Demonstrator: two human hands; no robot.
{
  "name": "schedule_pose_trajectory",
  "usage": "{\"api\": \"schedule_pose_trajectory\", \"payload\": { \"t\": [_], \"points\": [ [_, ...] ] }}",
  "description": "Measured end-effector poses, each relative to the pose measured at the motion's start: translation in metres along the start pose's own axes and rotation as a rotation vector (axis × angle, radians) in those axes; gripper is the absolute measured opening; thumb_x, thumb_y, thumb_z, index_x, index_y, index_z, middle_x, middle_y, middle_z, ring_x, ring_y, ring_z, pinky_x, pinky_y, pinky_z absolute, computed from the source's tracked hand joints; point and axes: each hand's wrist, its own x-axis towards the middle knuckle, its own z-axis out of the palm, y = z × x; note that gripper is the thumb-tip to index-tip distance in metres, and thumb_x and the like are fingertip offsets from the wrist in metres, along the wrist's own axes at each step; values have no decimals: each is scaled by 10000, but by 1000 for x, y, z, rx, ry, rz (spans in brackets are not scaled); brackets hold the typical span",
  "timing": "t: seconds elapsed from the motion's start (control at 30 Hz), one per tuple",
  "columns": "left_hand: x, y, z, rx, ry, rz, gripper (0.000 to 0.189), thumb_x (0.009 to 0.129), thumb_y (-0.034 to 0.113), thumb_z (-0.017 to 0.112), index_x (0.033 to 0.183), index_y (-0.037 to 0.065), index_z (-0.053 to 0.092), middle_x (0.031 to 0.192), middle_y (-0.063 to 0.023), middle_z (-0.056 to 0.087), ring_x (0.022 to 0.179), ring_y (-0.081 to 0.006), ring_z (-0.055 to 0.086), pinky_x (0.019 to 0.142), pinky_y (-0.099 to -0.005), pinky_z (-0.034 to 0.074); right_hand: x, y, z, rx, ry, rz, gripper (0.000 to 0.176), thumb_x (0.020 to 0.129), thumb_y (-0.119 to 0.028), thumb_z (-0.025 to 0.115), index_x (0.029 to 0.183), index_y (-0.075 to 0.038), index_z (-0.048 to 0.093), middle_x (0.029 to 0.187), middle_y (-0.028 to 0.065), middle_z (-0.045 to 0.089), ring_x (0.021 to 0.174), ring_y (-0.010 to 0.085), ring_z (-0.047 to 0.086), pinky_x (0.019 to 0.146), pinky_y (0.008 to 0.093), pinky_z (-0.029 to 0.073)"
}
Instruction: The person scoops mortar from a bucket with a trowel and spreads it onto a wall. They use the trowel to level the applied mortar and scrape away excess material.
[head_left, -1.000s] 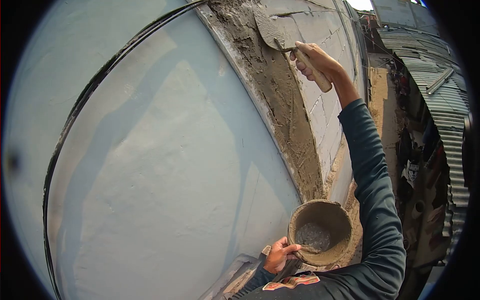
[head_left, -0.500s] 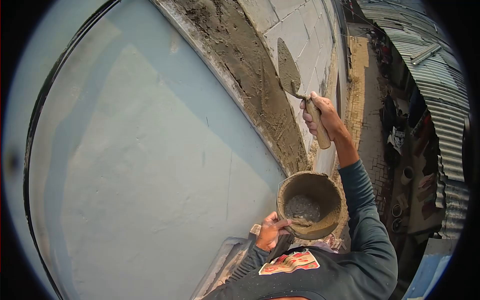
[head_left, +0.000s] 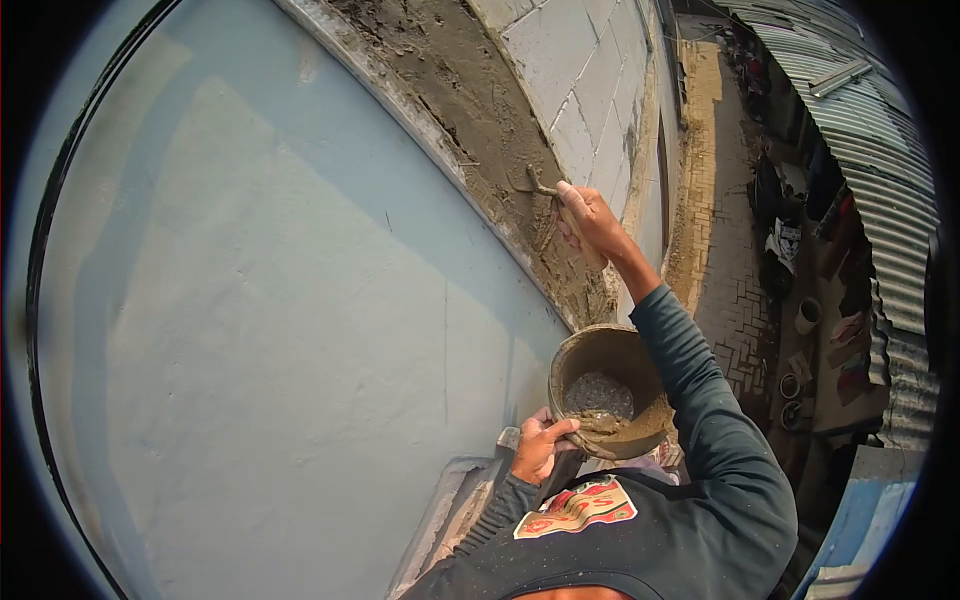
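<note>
My right hand [head_left: 588, 222] is wrapped around the handle of a trowel [head_left: 541, 187]. The trowel's bent neck shows against a strip of wet grey-brown mortar [head_left: 480, 110] on the wall; its blade is seen nearly edge-on and is hard to make out. Below, my left hand [head_left: 538, 446] grips the near left rim of a mortar-smeared bucket [head_left: 612, 343], thumb over the edge. Some wet mortar [head_left: 598, 396] lies at the bottom of this bucket, which tilts toward me. My right sleeve covers part of its right rim.
A smooth blue-grey wall surface [head_left: 270, 330] fills the left, with a dark cable [head_left: 42, 210] along it. Bare blockwork [head_left: 570, 60] borders the mortar. Far below runs a paved alley [head_left: 725, 250], beside corrugated metal roofing [head_left: 840, 150]. Pails [head_left: 808, 315] stand down there.
My right hand has moved left and slightly up, bringing the trowel from in front of the blocks onto the mortar strip. Its blade has turned from face-on to nearly edge-on. My left hand still holds the bucket.
</note>
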Motion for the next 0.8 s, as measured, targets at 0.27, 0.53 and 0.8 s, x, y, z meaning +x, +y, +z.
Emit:
{"api": "schedule_pose_trajectory", "payload": {
  "t": [0.27, 0.53, 0.8],
  "points": [
    [2, -3, 1, -28, -31, 42, 188, 828, 34, 683, 978, 48, 572, 891, -79, 658, 783, -180, 677, 688, -342, 608, -44, 57, 6, 587, 102, 494, 462, 965, -547, 428, 860, -100, 477, 589, 2, 461, 418, 114, 417, 406, 306, 394],
    [12, 2, 13, -27, -24, -10, 197, 810, 45, 705, 906, 57, 534, 880, -74, 648, 770, -155, 671, 654, -309, 608, -42, -44, 67, 676, -137, 317, 443, 997, -497, 389, 837, -92, 471, 586, 6, 460, 419, 106, 418, 389, 282, 394],
    [11, 3, 15, -30, 0, -15, 190, 811, 32, 683, 932, 39, 536, 897, -92, 655, 766, -169, 674, 676, -334, 611, -172, -27, -11, 193, -146, 256, 372, 982, -325, 497, 1026, 33, 587, 691, 32, 546, 541, 100, 523, 478, 246, 440]
  ]
}}
